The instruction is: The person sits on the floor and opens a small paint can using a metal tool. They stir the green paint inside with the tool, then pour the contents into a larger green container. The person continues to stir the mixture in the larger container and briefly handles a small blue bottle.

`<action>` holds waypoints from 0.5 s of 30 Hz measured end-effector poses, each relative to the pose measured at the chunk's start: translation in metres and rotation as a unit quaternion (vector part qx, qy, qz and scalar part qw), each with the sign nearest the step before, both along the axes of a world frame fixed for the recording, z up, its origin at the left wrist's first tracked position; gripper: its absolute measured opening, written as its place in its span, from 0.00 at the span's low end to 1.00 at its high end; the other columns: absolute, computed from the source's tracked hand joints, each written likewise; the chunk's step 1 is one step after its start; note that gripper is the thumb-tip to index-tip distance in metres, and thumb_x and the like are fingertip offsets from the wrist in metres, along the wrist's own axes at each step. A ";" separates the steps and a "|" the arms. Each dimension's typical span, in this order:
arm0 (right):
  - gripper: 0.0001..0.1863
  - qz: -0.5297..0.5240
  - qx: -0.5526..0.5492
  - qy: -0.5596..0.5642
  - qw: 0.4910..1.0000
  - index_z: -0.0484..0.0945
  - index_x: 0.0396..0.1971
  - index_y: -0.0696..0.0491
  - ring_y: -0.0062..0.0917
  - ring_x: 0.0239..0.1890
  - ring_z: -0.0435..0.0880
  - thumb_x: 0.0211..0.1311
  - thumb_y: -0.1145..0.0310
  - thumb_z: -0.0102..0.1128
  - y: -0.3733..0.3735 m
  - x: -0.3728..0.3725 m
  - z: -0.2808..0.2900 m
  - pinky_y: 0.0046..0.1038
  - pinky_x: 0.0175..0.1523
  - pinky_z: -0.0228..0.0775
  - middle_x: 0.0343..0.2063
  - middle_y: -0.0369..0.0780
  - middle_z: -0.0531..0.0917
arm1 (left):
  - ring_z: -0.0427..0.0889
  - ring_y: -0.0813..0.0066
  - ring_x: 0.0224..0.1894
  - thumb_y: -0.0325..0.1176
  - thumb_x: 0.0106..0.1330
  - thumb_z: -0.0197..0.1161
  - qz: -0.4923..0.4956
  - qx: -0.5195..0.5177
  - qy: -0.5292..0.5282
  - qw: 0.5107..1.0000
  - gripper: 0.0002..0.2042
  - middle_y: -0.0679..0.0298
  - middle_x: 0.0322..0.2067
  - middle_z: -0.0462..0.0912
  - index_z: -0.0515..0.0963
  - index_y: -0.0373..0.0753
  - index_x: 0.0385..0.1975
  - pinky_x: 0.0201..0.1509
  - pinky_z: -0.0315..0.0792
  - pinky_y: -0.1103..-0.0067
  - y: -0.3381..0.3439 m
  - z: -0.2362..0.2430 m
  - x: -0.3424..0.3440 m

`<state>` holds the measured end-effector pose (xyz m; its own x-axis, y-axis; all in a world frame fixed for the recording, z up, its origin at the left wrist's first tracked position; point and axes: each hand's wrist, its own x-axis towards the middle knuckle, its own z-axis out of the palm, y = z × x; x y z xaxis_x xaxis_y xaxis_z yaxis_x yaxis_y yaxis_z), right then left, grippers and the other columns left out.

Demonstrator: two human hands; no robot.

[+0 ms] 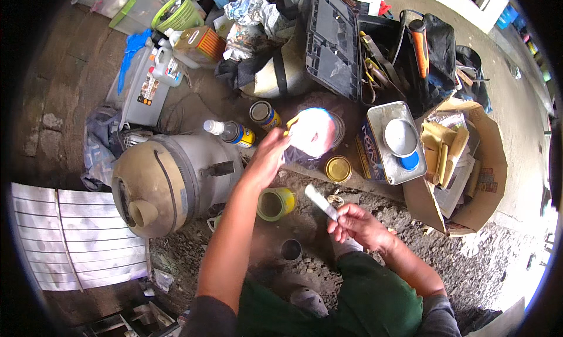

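right hand: grasping pale brush | left hand: farther, at glaring round item, grip can't tell | 1 yellow tub left of brush

The flat pale brush looks matt, the round gold metal tin and rectangular silver-topped metal can glossy, the brown cardboard box at right matt, the grey-brown stony ground rough.
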<state>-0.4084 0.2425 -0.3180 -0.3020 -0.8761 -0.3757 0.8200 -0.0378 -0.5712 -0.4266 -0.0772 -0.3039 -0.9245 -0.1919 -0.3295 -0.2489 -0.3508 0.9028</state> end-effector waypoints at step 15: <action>0.13 -0.021 0.004 0.151 0.988 0.74 0.41 0.52 0.15 0.26 0.76 0.83 0.59 0.48 -0.093 -0.005 0.033 0.19 0.35 0.70 0.29 0.33 0.80 | 0.77 0.66 0.61 0.45 0.79 0.56 0.186 0.033 0.143 0.971 0.26 0.61 0.62 0.75 0.63 0.40 0.71 0.62 0.73 0.62 0.081 0.041 0.104</action>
